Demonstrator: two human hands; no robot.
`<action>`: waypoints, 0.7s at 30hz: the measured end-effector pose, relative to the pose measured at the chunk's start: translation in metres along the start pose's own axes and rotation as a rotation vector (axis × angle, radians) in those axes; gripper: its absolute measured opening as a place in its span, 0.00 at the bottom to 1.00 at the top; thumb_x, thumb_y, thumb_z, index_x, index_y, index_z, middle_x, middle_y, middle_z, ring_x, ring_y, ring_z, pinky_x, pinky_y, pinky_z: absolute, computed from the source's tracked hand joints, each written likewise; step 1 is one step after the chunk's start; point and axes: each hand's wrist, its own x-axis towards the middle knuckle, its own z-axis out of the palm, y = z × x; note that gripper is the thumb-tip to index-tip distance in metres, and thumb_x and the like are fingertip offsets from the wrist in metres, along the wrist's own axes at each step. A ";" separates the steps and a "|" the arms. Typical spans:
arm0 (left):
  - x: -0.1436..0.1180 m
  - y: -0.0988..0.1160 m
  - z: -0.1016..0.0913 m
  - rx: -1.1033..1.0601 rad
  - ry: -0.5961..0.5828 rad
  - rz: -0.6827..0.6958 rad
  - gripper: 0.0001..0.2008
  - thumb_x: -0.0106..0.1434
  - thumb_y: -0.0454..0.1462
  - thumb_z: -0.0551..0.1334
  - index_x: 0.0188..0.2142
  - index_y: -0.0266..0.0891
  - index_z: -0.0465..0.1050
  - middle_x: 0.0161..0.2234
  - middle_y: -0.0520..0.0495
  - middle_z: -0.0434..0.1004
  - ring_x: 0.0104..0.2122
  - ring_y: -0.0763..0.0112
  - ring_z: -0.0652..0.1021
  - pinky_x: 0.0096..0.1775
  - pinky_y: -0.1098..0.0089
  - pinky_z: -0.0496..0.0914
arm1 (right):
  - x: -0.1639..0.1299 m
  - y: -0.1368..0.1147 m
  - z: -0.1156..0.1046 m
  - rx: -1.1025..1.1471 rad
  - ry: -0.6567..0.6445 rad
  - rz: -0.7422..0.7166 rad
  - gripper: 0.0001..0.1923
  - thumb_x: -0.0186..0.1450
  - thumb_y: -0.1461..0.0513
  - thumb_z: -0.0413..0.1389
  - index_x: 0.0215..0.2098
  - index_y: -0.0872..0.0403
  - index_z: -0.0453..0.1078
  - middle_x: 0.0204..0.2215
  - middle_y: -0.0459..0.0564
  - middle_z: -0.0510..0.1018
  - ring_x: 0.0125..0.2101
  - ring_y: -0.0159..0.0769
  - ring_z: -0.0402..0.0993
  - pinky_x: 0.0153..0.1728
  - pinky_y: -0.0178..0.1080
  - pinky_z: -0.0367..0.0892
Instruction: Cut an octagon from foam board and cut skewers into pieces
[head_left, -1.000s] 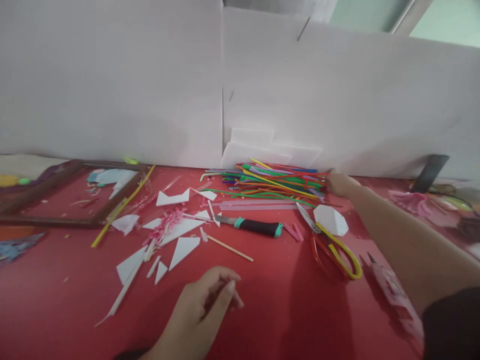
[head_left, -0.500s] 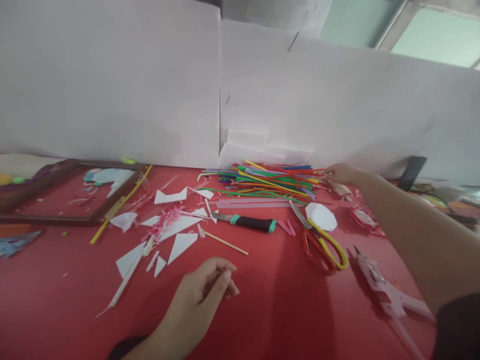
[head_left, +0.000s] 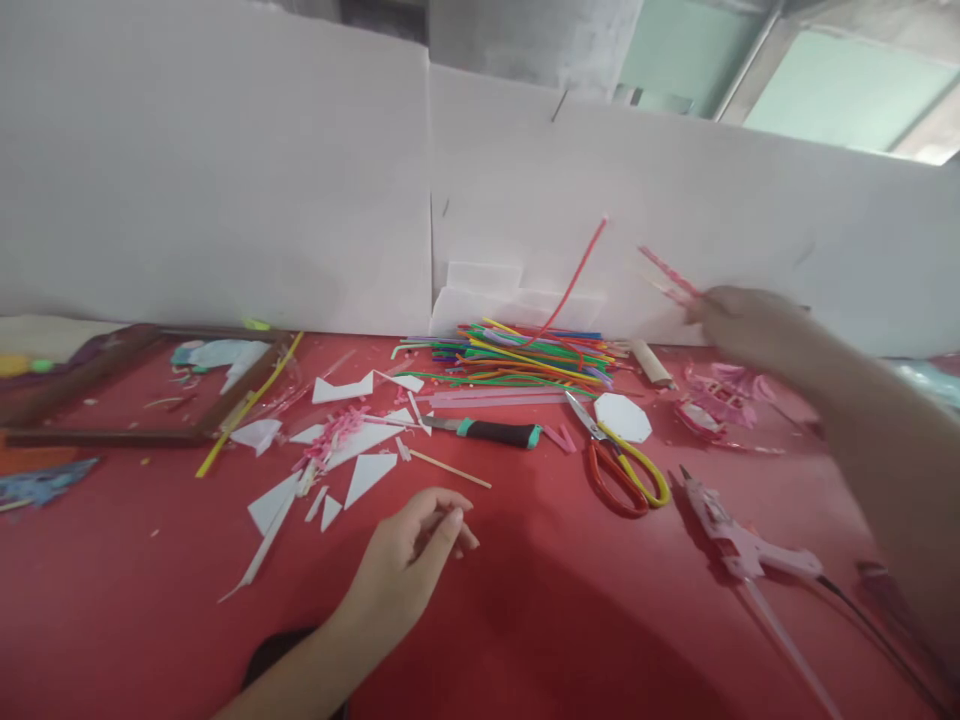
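My right hand (head_left: pixel 739 320) is raised off the table at the right, blurred, and shut on a thin pink straw (head_left: pixel 667 272) that points up and left. Just left of it a red straw (head_left: pixel 576 280) sticks up out of the pile of coloured straws (head_left: pixel 525 358) lying against the white board. My left hand (head_left: pixel 416 550) rests on the red table (head_left: pixel 562 620) near the front. Its fingers are curled with the thumb at the fingertips, and nothing shows in it. It lies just below a thin wooden stick (head_left: pixel 450 468).
A knife with a black and teal handle (head_left: pixel 487 432), red and yellow scissors (head_left: pixel 622 465), a white octagon piece (head_left: pixel 622 417) and a pink glue gun (head_left: pixel 739 545) lie mid-table. White foam scraps (head_left: pixel 367 475) are scattered at left, near a wooden frame (head_left: pixel 112 436). White boards (head_left: pixel 225 180) wall the back.
My right hand has left the straw pile, rising to the right with a pink straw; a red straw has flicked upward. The view shifted, showing the glue gun. My left hand barely moved.
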 end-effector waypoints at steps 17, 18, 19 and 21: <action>-0.026 0.004 -0.001 -0.058 0.161 0.448 0.19 0.68 0.49 0.59 0.53 0.43 0.74 0.54 0.40 0.77 0.50 0.58 0.78 0.53 0.60 0.73 | -0.226 -0.168 0.136 1.320 -0.272 -0.323 0.14 0.74 0.52 0.46 0.36 0.48 0.67 0.30 0.46 0.73 0.32 0.35 0.71 0.37 0.39 0.69; -0.025 0.006 -0.001 -0.062 0.172 0.443 0.18 0.69 0.48 0.58 0.54 0.43 0.74 0.54 0.40 0.77 0.50 0.59 0.79 0.52 0.60 0.73 | -0.228 -0.166 0.142 1.296 -0.286 -0.322 0.15 0.74 0.53 0.45 0.35 0.48 0.66 0.29 0.46 0.72 0.31 0.35 0.71 0.36 0.39 0.68; -0.024 0.008 -0.001 -0.066 0.181 0.432 0.18 0.70 0.46 0.58 0.54 0.42 0.73 0.52 0.40 0.79 0.49 0.60 0.79 0.51 0.61 0.74 | -0.229 -0.163 0.147 1.277 -0.309 -0.320 0.15 0.74 0.53 0.45 0.34 0.49 0.66 0.28 0.45 0.71 0.31 0.35 0.71 0.36 0.39 0.68; -0.019 0.014 -0.002 -0.073 0.189 0.402 0.16 0.71 0.45 0.57 0.53 0.41 0.74 0.47 0.41 0.82 0.45 0.61 0.81 0.48 0.62 0.76 | -0.230 -0.158 0.155 1.245 -0.363 -0.328 0.14 0.74 0.54 0.46 0.34 0.49 0.66 0.27 0.45 0.71 0.30 0.35 0.70 0.34 0.39 0.68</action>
